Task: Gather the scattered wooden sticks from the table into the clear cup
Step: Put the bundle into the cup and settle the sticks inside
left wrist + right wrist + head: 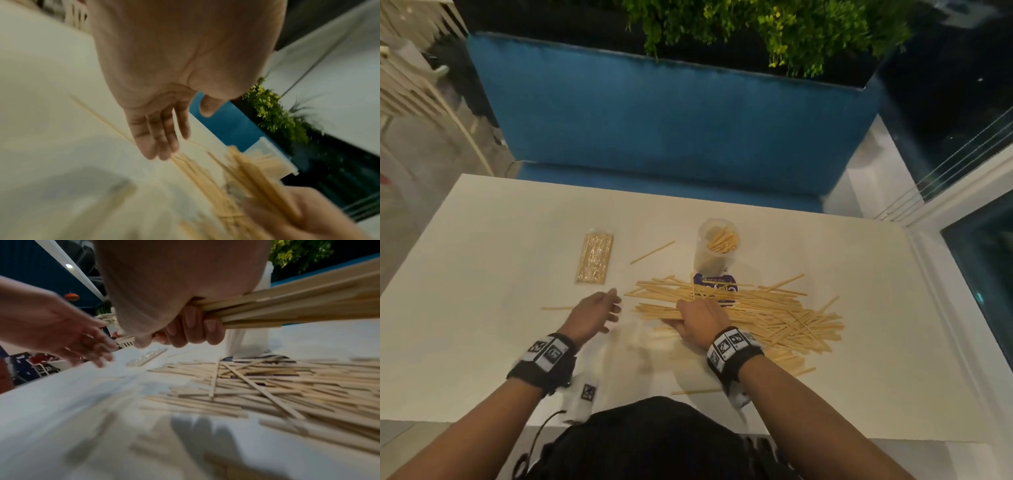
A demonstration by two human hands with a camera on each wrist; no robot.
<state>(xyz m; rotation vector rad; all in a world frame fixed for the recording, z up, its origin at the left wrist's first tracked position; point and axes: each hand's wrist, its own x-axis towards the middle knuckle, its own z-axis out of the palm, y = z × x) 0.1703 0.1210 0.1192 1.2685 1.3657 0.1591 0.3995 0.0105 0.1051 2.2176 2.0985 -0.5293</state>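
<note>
Gathering step, seen chiefly from the head view. My right hand [700, 320] is wrapped around a bundle of sticks [298, 306], fingers [193, 327] curled beneath it as the right wrist view shows; my left hand [592, 313] hangs just beside the heap with fingers relaxed and spread, holding nothing. The remaining wooden sticks [763, 313] lie in a loose, criss-crossed pile on the white tabletop [493, 260], partly covering a purple printed card [717, 284], with a few strays apart from the pile, one near the cup [652, 252] and one at the near edge [697, 391]. The clear cup [715, 248] stands upright just beyond the pile and already holds a cluster of sticks leaning against its wall. A wrapped pack of sticks [594, 258] lies well to the left. To do this step well, I judge that the bundle should be squared up first, the free hand tapping the ends level, then tipped nearly vertical over the rim and lowered rather than dropped, since the cup looks light and tall and could topple. The sticks are thin, flat, pale wood with a smooth matt face; they should slide easily on one another and fan out if the grasp loosens. The cup is thin transparent plastic, slightly tapered.
</note>
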